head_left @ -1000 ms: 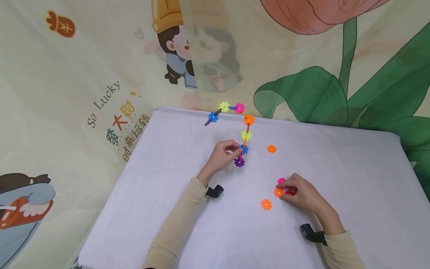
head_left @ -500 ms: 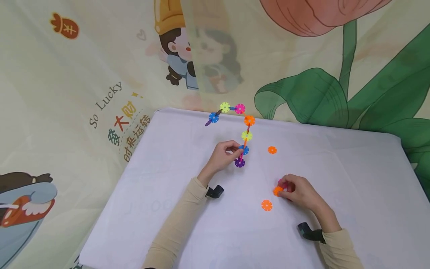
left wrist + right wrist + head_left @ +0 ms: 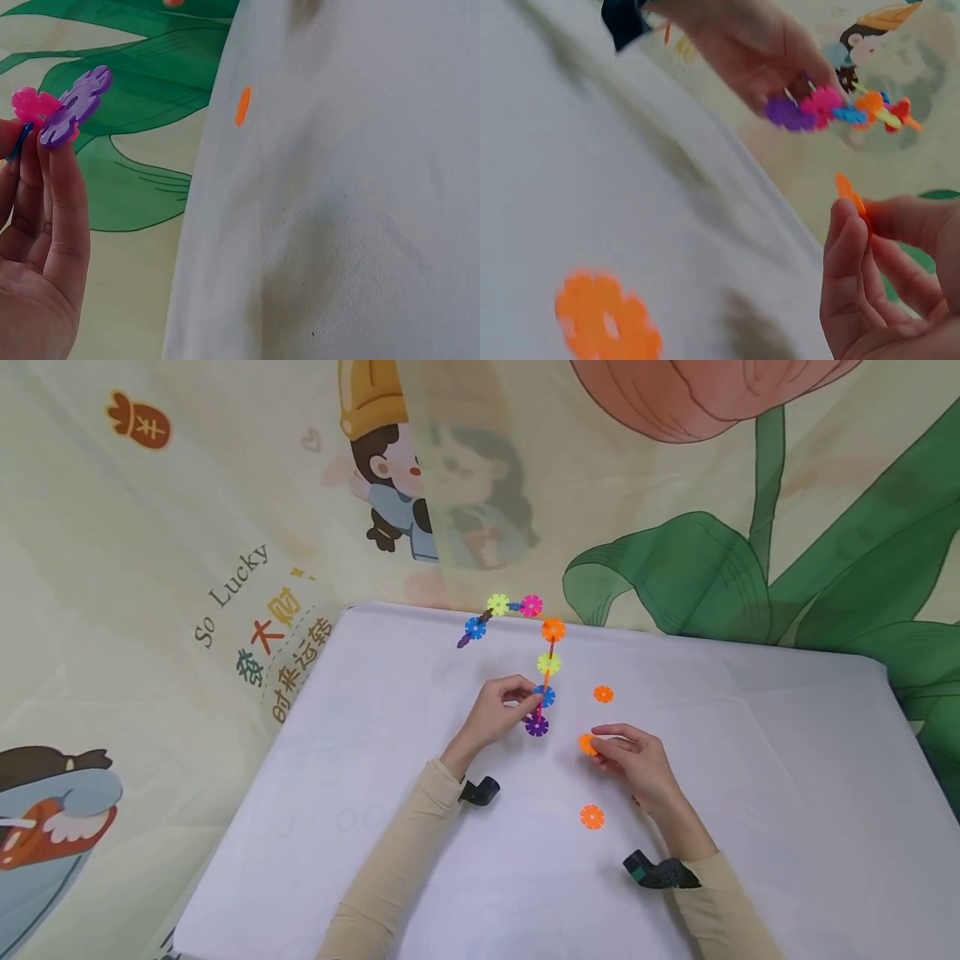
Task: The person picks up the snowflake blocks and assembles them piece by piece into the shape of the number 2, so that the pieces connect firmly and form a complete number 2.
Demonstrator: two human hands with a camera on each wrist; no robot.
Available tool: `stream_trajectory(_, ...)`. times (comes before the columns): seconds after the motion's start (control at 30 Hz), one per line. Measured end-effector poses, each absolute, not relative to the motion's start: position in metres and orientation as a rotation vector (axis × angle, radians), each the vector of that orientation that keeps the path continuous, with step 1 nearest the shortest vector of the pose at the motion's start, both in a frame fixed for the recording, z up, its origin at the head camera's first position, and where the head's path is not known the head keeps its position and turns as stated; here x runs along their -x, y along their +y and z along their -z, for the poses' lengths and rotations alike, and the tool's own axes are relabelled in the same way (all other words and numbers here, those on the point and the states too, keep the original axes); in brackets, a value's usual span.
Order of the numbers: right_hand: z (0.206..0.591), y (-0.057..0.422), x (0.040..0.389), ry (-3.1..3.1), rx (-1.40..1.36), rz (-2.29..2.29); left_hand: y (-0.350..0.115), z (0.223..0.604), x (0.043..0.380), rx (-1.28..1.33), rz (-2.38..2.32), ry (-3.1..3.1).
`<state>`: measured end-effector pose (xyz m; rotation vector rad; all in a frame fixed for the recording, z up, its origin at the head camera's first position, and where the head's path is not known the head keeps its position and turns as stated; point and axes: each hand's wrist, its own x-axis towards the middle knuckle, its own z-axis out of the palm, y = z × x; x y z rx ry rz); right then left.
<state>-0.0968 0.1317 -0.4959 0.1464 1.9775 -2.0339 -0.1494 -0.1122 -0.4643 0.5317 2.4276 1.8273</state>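
Note:
A linked chain of notched snowflake discs curves above the table in the head view, with its purple disc (image 3: 537,726) at the near end. My left hand (image 3: 495,714) pinches the chain by a blue disc (image 3: 547,695). Close up in the left wrist view, the purple disc (image 3: 77,109) slots into a pink disc (image 3: 34,105) above my fingers. To the right, my right hand (image 3: 641,764) pinches an orange disc (image 3: 587,744) between thumb and fingers, apart from the chain. The right wrist view shows that orange disc (image 3: 844,186) edge-on.
One loose orange disc (image 3: 603,694) lies beyond my right hand and another orange disc (image 3: 592,817) lies nearer me. The white-covered table (image 3: 787,760) meets a printed cloth backdrop (image 3: 660,568) at its far edge. Black wrist cameras sit below both hands.
My right hand has lifted the orange disc away from the pink and red discs, moving left and farther from me towards the chain. The left hand stays nearly still.

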Motion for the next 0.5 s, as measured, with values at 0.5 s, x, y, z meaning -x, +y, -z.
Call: stream_trajectory(0.5, 0.489, 0.09, 0.111, 1.815, -0.286, 2.119, -0.105, 0.463, 0.149, -0.606, -1.784, 2.471)
